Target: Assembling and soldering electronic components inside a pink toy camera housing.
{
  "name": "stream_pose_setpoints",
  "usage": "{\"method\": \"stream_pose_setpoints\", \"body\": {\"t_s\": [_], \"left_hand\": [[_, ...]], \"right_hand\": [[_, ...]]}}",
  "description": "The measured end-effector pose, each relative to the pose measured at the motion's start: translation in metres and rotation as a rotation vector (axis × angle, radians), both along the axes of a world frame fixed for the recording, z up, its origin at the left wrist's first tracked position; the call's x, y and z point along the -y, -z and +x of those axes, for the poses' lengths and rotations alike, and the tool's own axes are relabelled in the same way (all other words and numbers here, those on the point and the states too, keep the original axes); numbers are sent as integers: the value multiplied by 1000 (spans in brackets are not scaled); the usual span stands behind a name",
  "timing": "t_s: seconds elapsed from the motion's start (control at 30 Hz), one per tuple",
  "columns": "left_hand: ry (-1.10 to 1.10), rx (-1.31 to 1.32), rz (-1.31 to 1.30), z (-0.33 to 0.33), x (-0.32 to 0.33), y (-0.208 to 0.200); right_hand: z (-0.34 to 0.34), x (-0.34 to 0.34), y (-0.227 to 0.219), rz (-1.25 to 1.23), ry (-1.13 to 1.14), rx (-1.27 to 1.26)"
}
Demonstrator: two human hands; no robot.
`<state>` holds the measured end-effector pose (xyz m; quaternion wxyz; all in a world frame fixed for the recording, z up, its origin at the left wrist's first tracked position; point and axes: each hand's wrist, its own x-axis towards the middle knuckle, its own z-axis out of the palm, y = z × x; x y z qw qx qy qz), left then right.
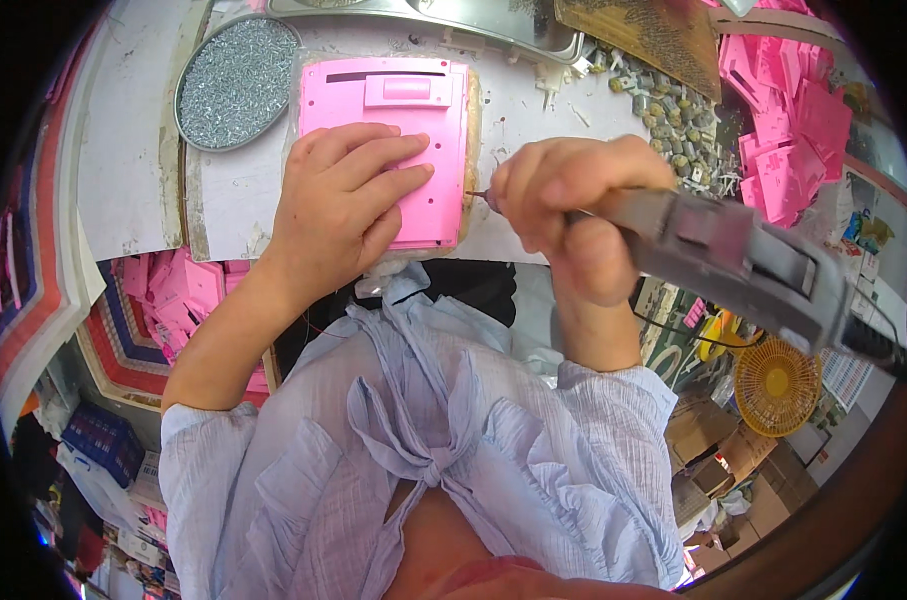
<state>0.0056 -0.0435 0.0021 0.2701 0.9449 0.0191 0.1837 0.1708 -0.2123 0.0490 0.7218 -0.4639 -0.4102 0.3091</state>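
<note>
A flat pink plastic casing (373, 107) lies on a pad on the white bench, with several small holes and a raised rectangular part near its far end. My left hand (348, 195) rests flat on the casing, fingers spread, holding nothing. My right hand (573, 200) is wrapped round a grey electric screwdriver (733, 255), whose body slants away to the right. The thin driver bit points left, and its tip is at the casing's right edge. Whether the tip touches the casing or a screw I cannot tell.
A round metal dish (235, 85) full of small screws stands at the far left. Small motor-like parts (678, 120) lie heaped at the far right, beside stacked pink panels (788, 130). A metal tray (453, 20) sits at the back. More pink pieces (178, 290) fill a box below left.
</note>
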Motion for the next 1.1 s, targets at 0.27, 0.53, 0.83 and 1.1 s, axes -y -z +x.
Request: {"method": "stream_pose_setpoints", "body": {"t_s": [0.27,0.53,0.83,1.1], "left_hand": [[-2,18,11,1,-1,0],[-8,14,-3,2,1,0],[-266,54,7,18,-31,-21],[-361,208,-190,-87,-94,-39]], "right_hand": [[-6,2,0,-104,102,88],[28,-44,8,105,123,340],[32,-44,-15,250,76,111],[75,-6,-68,-30,422,204]]}}
